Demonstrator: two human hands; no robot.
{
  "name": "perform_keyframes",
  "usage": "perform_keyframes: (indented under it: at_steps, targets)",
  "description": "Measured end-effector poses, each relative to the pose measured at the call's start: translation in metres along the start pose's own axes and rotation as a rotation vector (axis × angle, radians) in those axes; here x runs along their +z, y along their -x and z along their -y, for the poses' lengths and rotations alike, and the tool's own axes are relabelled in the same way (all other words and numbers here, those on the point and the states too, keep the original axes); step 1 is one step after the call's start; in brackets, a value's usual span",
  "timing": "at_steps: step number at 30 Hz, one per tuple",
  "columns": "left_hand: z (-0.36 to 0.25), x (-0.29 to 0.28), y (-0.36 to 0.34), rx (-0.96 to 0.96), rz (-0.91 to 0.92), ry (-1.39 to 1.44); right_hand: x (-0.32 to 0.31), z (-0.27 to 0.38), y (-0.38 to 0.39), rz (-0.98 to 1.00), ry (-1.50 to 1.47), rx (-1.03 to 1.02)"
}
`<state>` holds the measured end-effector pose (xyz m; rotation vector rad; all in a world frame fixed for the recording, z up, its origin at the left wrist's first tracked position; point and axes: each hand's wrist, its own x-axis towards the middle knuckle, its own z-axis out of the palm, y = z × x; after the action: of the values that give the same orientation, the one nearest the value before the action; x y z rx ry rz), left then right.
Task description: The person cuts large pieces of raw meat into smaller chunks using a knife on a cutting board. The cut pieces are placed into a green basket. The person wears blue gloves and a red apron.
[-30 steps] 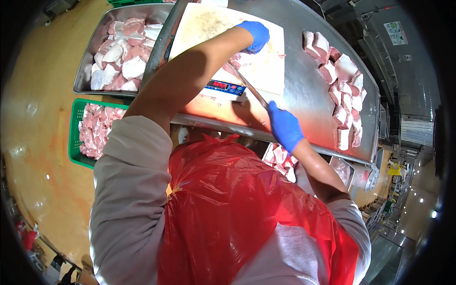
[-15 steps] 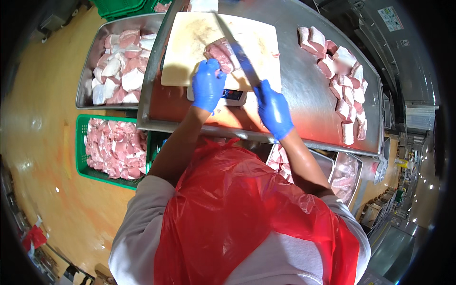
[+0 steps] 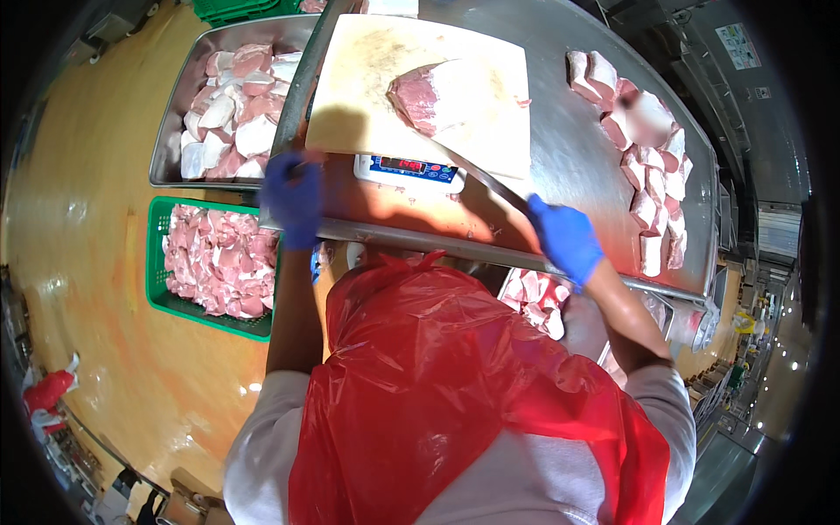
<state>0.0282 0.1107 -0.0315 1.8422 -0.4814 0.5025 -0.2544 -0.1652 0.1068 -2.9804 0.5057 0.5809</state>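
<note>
On the cutting bd (image 3: 490,131) lay the meat pc (image 3: 433,94), w/ the knife (image 3: 480,176) at its near edge. Off the bd's near R corner, our R hand (image 3: 569,239) gripped the knife; off its near L corner our L hand (image 3: 296,201) was blurred, so we couldn't tell its grip.

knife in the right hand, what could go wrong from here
The meat lies on the cutting board with no hand steadying it, so it might slide under the knife. The knife, held in the right hand, slants past the right end of the scale and could knock it. The left hand might get cut if it reached toward the edge.
</note>
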Motion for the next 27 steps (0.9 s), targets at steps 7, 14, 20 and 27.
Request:
perform_keyframes:
  at_steps: [7, 14, 20, 27]
  targets:
    - [0.185, -0.199, 0.040, 0.029, 0.490, -0.736, 0.048, -0.027, 0.027, -0.457, -0.698, 0.267]
    - [0.014, -0.084, -0.138, 0.087, 0.398, -0.376, 0.002, 0.016, -0.045, -0.823, -1.139, 0.275]
    - [-0.158, 0.032, -0.155, 0.172, 0.521, -0.089, -0.013, 0.021, -0.037, -0.933, -1.139, 0.182]
    - [-0.174, 0.098, -0.153, 0.524, 0.662, -0.001, 0.044, 0.011, -0.003, -0.837, -1.217, 0.351]
